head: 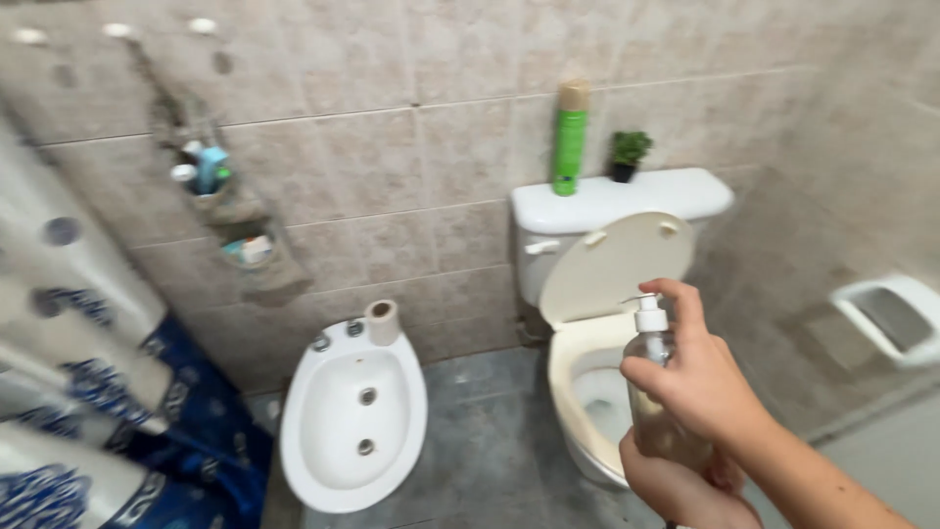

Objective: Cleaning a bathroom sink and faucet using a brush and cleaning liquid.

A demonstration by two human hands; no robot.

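Pump bottle (pixel 654 392) of clear plastic with a white pump head sits low on the right of the view, held over the open toilet bowl (pixel 587 392), and both hands are on it.

Starting at the far left, a shower curtain (pixel 69 392) with blue and white patterning hangs blurred and is cut off by the frame edge. Beside it, a corner wall rack (pixel 230 211) carries a few small toiletries, one of them a light blue container (pixel 210 168); they are too smeared to name more closely. Below stands a white bidet (pixel 354 416) with a toilet paper roll (pixel 382 321) upright on its back rim. Further right, the toilet cistern (pixel 676 191) bears a tall green spray can (pixel 569 139) with a tan cap, its label a darker blur, and just beside it a small potted plant (pixel 628 155) in a dark pot. The cream toilet lid (pixel 612 264) is raised against the cistern.

The left hand (pixel 676 485) cups the bottle's base from below (its fingers are mostly hidden behind the other arm and cut off by the lower edge). The right hand (pixel 700 377) is wrapped around the bottle's body, forefinger arched over the pump head. At the far right, a white recessed wall holder (pixel 891 318) is partly cropped.
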